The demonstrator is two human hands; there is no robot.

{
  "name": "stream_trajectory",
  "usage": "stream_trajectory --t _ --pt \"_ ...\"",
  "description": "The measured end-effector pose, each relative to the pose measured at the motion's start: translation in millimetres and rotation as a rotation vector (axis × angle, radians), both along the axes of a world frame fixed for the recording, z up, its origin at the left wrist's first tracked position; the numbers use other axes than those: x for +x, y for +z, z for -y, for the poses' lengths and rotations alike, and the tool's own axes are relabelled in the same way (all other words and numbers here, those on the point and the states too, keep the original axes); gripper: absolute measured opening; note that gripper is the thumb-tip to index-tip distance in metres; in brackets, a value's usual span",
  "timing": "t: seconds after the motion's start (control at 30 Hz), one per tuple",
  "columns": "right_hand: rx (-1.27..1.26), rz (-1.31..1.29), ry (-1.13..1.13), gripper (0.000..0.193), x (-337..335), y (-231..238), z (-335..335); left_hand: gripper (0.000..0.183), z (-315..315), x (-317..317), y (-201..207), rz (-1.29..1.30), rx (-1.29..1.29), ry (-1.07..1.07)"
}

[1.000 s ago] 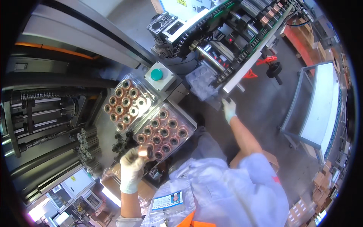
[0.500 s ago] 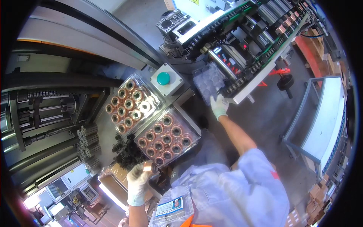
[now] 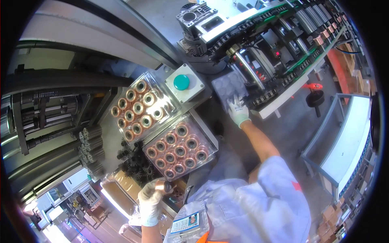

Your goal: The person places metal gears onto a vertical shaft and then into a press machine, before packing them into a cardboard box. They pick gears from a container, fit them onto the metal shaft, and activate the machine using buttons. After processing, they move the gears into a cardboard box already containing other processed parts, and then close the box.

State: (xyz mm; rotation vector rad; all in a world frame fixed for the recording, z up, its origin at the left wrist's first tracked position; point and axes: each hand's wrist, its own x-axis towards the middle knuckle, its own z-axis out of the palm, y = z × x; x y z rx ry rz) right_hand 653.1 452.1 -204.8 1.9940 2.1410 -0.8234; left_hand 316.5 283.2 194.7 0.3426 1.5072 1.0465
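My left hand (image 3: 150, 201), in a white glove, is closed on a copper commutator (image 3: 163, 186), holding it near the front corner of a clear plastic tray (image 3: 211, 142). That tray holds rows of copper commutators with toothed rims. Another clear tray (image 3: 173, 101) of commutators sits beyond it to the left. My right hand (image 3: 238, 110), also gloved, reaches out to a translucent tray (image 3: 221, 86) with round pockets at the conveyor's near end. Its fingers are stretched over that tray's near edge, and I see nothing gripped in them.
A box with a green push button (image 3: 181, 82) stands beside the trays. Dark toothed cores (image 3: 133, 160) are piled left of the nearer tray. The chain conveyor (image 3: 259, 60) runs to the upper right, carrying copper pieces. A white-topped stand (image 3: 344, 141) is at the right.
My right hand has moved from the tray's near corner farther onto it, its fingers now spread. My left hand still holds the commutator, slightly lower in view. The whole view has shifted a little.
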Motion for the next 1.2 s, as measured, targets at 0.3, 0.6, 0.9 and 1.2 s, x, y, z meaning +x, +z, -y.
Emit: stream_trajectory --t 0.3,0.6,0.9,1.2 --pt "-0.060 0.304 0.347 0.056 10 38 -43 0.034 44 -19 -2 0.015 -0.001 -0.049" --pt "0.202 0.363 0.523 0.072 134 -79 -102 0.038 175 -61 9 0.144 0.083 0.158" --pt "-0.471 -0.307 1.148 0.026 -157 215 171 0.029 351 -49 18 -0.093 0.184 0.663" --pt "0.009 -1.070 2.300 0.039 -489 398 408 0.035 485 -14 10 -0.261 0.306 1.215"
